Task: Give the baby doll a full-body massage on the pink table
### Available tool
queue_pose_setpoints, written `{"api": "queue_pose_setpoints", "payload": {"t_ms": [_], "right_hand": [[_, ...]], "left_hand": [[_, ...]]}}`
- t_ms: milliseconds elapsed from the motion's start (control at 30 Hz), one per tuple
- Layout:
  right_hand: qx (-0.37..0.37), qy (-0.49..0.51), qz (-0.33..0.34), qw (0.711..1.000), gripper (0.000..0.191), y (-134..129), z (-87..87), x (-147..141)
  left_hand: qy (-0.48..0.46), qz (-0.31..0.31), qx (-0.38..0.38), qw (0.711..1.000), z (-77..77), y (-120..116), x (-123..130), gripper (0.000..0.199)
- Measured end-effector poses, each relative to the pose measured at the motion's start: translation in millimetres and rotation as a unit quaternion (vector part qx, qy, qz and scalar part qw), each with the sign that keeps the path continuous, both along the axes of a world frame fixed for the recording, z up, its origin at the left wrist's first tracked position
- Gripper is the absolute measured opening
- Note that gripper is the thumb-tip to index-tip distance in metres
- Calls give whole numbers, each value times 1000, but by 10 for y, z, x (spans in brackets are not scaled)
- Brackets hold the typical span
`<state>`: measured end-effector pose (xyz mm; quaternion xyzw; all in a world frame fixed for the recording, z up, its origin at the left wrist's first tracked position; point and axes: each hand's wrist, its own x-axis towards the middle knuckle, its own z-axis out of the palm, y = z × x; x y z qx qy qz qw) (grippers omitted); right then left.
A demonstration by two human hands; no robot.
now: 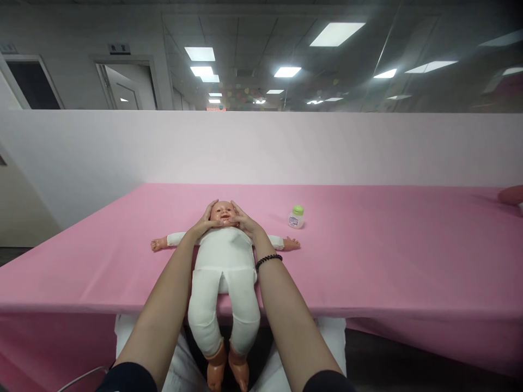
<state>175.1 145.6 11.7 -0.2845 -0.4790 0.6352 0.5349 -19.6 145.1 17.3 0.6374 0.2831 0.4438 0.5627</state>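
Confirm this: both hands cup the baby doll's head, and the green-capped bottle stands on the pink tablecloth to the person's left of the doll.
Wrong: the head view shows the green-capped bottle to the person's right of the baby doll, not left. The rest stands.

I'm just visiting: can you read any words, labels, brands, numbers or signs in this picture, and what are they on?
No words can be read with certainty.
The label on the green-capped bottle: too small to read.
The sign above the doorway: too blurred to read.
The wall sign at far left: too blurred to read.
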Motion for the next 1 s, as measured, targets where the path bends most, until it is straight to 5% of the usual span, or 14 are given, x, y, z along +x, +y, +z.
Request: {"api": "queue_pose_setpoints", "payload": {"t_ms": [700, 1000], "right_hand": [[3, 4, -2, 1000, 42, 4, -24, 12], [-2, 12, 38, 999, 95, -22, -25, 19]], "left_hand": [[15, 13, -19, 1000, 99, -118, 47, 117], [2, 9, -16, 1000, 60, -65, 27, 111]]}}
